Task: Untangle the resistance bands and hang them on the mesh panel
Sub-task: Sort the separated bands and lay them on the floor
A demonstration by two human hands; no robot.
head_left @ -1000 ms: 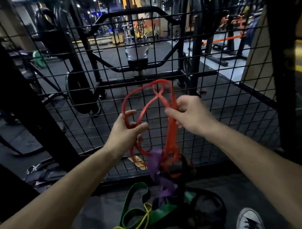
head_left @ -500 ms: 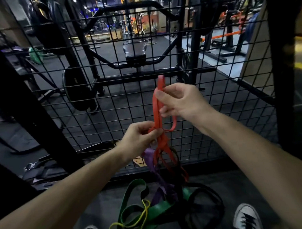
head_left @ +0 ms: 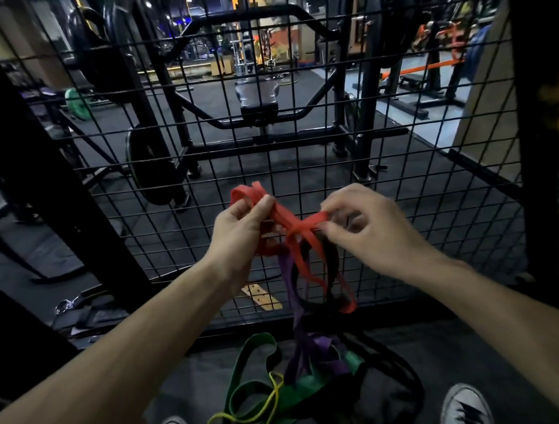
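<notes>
A red resistance band (head_left: pixel 283 215) is bunched between both hands in front of the black mesh panel (head_left: pixel 397 188). My left hand (head_left: pixel 240 227) grips its gathered loops at the left. My right hand (head_left: pixel 364 228) pinches a strand of it at the right. Red loops hang below, tangled with a purple band (head_left: pixel 290 284) and a black band (head_left: pixel 332 260). A green band (head_left: pixel 245 368), a thin yellow band (head_left: pixel 272 399) and more black band (head_left: pixel 401 379) lie on the floor below.
The panel's thick black frame posts stand at the left (head_left: pixel 49 188) and right (head_left: pixel 538 139). Behind the mesh are a weight bench (head_left: pixel 258 98) and a plate (head_left: pixel 150 165). My two shoes (head_left: pixel 465 408) stand by the floor bands. Straps (head_left: pixel 82 317) lie at the lower left.
Both hands have dropped lower. The tall upright red strand is now bunched sideways between them, with my left hand at its left end and my right pinching the right.
</notes>
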